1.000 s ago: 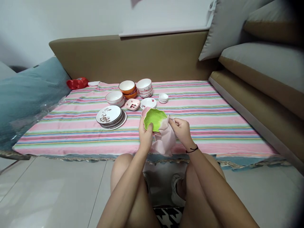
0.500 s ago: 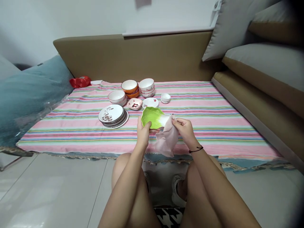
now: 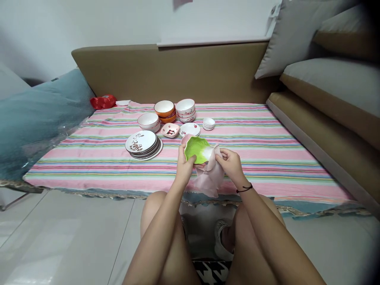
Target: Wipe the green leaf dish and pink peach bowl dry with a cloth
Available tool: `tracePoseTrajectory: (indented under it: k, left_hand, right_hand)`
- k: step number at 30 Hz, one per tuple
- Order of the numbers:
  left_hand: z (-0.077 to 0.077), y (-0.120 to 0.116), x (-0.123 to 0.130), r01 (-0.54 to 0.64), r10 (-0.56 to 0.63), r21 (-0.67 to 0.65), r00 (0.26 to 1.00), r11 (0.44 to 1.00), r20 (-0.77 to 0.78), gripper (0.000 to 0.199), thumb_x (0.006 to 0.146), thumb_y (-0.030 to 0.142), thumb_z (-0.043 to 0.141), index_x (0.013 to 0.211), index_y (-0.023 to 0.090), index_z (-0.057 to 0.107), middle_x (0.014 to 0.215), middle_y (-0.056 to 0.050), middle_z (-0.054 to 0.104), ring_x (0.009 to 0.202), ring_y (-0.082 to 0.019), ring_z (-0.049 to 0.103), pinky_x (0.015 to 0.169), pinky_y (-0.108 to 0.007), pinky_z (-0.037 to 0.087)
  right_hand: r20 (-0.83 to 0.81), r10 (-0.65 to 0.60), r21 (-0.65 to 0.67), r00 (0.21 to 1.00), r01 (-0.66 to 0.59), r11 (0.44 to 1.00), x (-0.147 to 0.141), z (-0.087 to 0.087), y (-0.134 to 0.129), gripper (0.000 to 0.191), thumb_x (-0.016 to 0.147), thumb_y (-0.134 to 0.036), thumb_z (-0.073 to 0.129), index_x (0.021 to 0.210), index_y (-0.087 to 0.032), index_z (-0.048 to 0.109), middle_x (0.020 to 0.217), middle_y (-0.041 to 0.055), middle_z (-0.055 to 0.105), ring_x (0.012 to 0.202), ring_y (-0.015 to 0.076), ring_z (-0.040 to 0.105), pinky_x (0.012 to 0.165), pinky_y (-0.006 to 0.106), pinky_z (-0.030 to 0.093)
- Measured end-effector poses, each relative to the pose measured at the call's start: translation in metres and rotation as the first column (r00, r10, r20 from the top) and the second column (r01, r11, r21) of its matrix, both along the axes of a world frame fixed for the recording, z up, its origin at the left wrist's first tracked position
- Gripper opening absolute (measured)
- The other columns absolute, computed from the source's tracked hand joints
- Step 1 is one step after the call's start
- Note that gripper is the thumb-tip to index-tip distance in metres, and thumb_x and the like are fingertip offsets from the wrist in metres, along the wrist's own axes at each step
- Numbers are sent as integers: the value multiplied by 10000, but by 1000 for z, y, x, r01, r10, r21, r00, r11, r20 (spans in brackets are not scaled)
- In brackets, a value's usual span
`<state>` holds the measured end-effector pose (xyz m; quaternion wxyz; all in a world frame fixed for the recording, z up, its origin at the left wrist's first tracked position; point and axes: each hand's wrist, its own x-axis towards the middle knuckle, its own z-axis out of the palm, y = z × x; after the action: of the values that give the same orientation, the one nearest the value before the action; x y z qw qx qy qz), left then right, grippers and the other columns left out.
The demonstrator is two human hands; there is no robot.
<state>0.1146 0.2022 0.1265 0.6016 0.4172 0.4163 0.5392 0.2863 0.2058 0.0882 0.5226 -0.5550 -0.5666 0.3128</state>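
A green and white dish shaped like a cabbage leaf [image 3: 196, 149] is held up above the near part of the striped cloth. My left hand [image 3: 185, 163] grips its left side, thumb on the inner face and fingers underneath. My right hand [image 3: 230, 161] is closed on a pale pink cloth [image 3: 210, 177], pinching it around the dish's white end. The rest of this cloth hangs below the dish. Just beyond the dish lie white plates with red flowers [image 3: 190, 129] and a square pink dish [image 3: 170, 130].
A stack of plates [image 3: 141, 141] stands left of my hands on the striped cloth [image 3: 267, 158]. Behind are orange bowls [image 3: 164, 107], white bowls [image 3: 185, 107], a pink-rimmed bowl [image 3: 148, 120] and small white dishes [image 3: 209, 123]. Cushions [image 3: 326, 83] are piled at right; a red bundle [image 3: 103, 101] lies back left.
The leaf-shaped dish has tilted slightly, and a bit of pink now shows behind its upper left edge. Both hands keep their holds. The whole view has shifted a little.
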Motion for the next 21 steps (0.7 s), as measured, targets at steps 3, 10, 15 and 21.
tracePoseTrajectory:
  k: [3,10,15,21]
  left_hand:
    - [0,0,-1,48,-48,4,999,999,-23,533,660,169,589,1142,249,374,913,-33,561,629,-173,631,508,-339,568]
    - [-2,-1,0,92,-88,59,994,994,-68,474,646,160,585,1092,243,450,889,-23,532,600,-156,593,438,-304,533]
    - [1,0,3,32,-31,50,999,998,-23,489,646,161,595,1117,238,485,866,-21,543,632,-150,584,460,-277,531]
    - [1,2,3,0,0,34,1000,999,8,444,669,225,634,1094,216,506,860,-22,571,571,-148,602,462,-294,540]
  right_hand:
    - [-2,6,-37,1000,-6,999,-1,-1,0,137,685,-306,614,731,-178,599,641,1,587,623,151,523,572,241,371]
    - [195,-150,9,969,151,988,-6,8,-6,425,693,-351,637,515,-203,281,484,-74,236,499,83,254,484,242,192]
    - [113,-74,21,991,72,997,-5,5,-5,315,780,-389,552,561,-194,436,509,-45,364,522,103,339,491,242,245]
    - [-191,47,-6,980,-49,999,-8,2,1,193,762,-374,547,794,-188,588,714,18,593,642,152,519,562,255,392]
